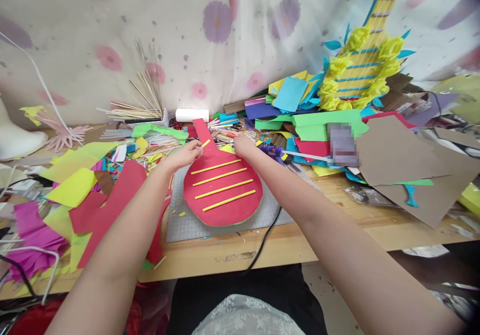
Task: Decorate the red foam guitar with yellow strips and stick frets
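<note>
A red guitar-shaped cutout [221, 214] lies on a grey cutting mat [176, 227], its neck pointing away from me. Several yellow strips [225, 190] run across its round body in slanted rows. My left hand [190, 153] is over the left side of the neck, fingers pinched on a short yellow strip [206, 143]. On the other side of the neck, my right hand [244, 146] is curled beside a small yellow paper piece [227, 148] and the pens and tools behind. Its fingertips are hidden, so what it grips does not show.
A purple glue gun [272, 151] lies right of my right hand. A yellow paper guitar with flowers [362, 70] stands at the back right, near brown cardboard [401, 147]. Red paper offcuts [112, 210] crowd the left; wooden sticks [137, 112] stand behind. A black cable [264, 240] crosses the table's front edge.
</note>
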Available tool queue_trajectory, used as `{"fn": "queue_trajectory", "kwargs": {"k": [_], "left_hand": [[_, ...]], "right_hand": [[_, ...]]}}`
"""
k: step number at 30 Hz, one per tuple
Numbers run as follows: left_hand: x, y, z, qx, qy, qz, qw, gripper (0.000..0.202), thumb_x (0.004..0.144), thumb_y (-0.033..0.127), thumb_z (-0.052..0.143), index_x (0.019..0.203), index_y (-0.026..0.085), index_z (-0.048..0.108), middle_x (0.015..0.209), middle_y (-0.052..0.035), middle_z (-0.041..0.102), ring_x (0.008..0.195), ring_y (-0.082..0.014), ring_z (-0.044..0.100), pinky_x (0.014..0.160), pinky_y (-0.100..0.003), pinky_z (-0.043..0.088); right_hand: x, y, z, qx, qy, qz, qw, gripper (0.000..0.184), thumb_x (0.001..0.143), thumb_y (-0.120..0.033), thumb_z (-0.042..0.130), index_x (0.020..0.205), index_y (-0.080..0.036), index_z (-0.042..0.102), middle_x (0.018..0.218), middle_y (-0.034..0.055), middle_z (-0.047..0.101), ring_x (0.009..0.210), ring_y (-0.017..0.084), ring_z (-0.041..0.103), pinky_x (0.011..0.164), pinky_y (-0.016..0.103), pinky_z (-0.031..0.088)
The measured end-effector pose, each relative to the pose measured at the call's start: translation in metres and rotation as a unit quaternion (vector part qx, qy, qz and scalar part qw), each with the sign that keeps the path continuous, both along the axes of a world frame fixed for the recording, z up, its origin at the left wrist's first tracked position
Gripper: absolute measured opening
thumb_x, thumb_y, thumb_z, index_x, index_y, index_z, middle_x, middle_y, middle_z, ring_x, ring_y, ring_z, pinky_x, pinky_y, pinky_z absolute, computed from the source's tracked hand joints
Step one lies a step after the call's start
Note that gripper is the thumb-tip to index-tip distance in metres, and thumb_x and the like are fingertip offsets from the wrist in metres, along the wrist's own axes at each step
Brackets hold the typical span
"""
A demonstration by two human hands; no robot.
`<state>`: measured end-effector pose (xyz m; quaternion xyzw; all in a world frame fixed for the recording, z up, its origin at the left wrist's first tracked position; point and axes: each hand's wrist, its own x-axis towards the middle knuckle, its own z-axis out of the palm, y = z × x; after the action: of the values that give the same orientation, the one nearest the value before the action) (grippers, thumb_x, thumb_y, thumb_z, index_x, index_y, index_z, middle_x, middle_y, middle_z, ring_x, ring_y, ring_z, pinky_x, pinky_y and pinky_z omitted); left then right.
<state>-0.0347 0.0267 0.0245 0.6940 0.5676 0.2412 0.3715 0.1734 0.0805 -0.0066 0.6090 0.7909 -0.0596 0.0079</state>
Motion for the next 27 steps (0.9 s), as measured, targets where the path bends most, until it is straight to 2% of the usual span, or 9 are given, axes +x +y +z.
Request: {"fn": "queue_trajectory", "kwargs": {"k": [3,6,9,12,16,19,21,23,27], "left_hand": [[-0.003,-0.011,-0.008,0.028,-0.024,0.016,0.999,0.026,0.078,0.035,0.046,0.096,0.018,0.054,0.063,0.0028,0.048,0.056,-0.0112,0.042,0.055,-0.023,0.035],[-0.003,-0.015,-0.012,0.017,-0.032,0.007,0.999,0.021,0.078,0.032,0.045,0.09,0.018,0.054,0.063,0.0024,0.047,0.056,-0.0115,0.043,0.055,-0.023,0.034],[-0.001,-0.017,-0.009,0.032,-0.039,0.018,0.999,0.015,0.078,0.03,0.043,0.078,0.017,0.052,0.063,0.0023,0.045,0.056,-0.0103,0.04,0.055,-0.023,0.032],[0.003,-0.019,-0.004,0.073,-0.049,0.016,0.996,0.021,0.081,0.036,0.042,0.08,0.017,0.052,0.059,0.0038,0.041,0.055,-0.0102,0.036,0.054,-0.023,0.031],[0.006,-0.023,-0.001,0.077,-0.071,0.014,0.994,0.026,0.081,0.041,0.042,0.086,0.018,0.053,0.056,0.0052,0.037,0.053,-0.0099,0.035,0.052,-0.022,0.03],[0.005,-0.024,-0.002,0.052,-0.107,0.013,0.993,0.026,0.08,0.043,0.043,0.083,0.018,0.052,0.06,0.0038,0.043,0.053,-0.0094,0.039,0.053,-0.022,0.033],[0.004,-0.024,-0.002,0.054,-0.125,0.01,0.991,0.027,0.08,0.043,0.044,0.08,0.018,0.051,0.066,0.0023,0.047,0.057,-0.0094,0.043,0.056,-0.022,0.035],[0.003,-0.024,-0.001,0.074,-0.126,0.007,0.989,0.026,0.08,0.043,0.046,0.079,0.018,0.052,0.069,0.0017,0.049,0.061,-0.0094,0.043,0.059,-0.022,0.036],[0.005,-0.026,0.003,0.103,-0.119,0.006,0.987,0.026,0.081,0.043,0.045,0.08,0.019,0.054,0.069,0.0018,0.048,0.061,-0.01,0.041,0.059,-0.022,0.035]], "right_hand": [[-0.005,0.003,-0.003,0.013,-0.029,-0.028,0.999,0.042,0.08,-0.011,0.042,0.119,-0.002,0.054,0.121,0.0256,0.053,0.111,0.029,0.051,0.086,0.035,0.041],[-0.007,0.004,-0.001,0.016,-0.051,-0.048,0.997,0.044,0.083,-0.014,0.04,0.124,-0.001,0.05,0.123,0.0256,0.052,0.116,0.03,0.047,0.091,0.038,0.038],[-0.006,0.003,0.002,-0.013,-0.067,-0.047,0.997,0.037,0.08,-0.013,0.044,0.113,-0.007,0.06,0.113,0.0216,0.06,0.109,0.03,0.054,0.087,0.039,0.041],[-0.006,0.0,0.008,-0.031,-0.073,-0.031,0.996,0.031,0.078,-0.011,0.047,0.104,-0.011,0.066,0.107,0.0187,0.064,0.105,0.028,0.057,0.085,0.038,0.042],[-0.001,-0.007,0.027,-0.028,-0.064,-0.021,0.997,0.031,0.08,-0.016,0.047,0.104,-0.006,0.064,0.107,0.0219,0.063,0.103,0.028,0.058,0.082,0.033,0.043],[0.012,-0.018,0.049,-0.034,-0.042,-0.031,0.998,0.028,0.078,-0.021,0.051,0.098,-0.007,0.064,0.1,0.0206,0.065,0.093,0.027,0.061,0.074,0.03,0.044],[0.022,-0.029,0.059,-0.026,0.03,-0.045,0.998,0.025,0.074,-0.023,0.054,0.094,-0.01,0.063,0.095,0.017,0.065,0.084,0.024,0.061,0.068,0.028,0.043],[0.029,-0.04,0.06,-0.001,0.14,-0.034,0.99,0.025,0.072,-0.028,0.056,0.093,-0.014,0.058,0.091,0.0107,0.065,0.077,0.02,0.058,0.064,0.026,0.041],[0.022,-0.059,0.037,0.053,0.327,0.004,0.943,0.041,0.068,-0.044,0.06,0.097,-0.018,0.047,0.087,0.0021,0.06,0.071,0.014,0.053,0.061,0.024,0.039]]}}
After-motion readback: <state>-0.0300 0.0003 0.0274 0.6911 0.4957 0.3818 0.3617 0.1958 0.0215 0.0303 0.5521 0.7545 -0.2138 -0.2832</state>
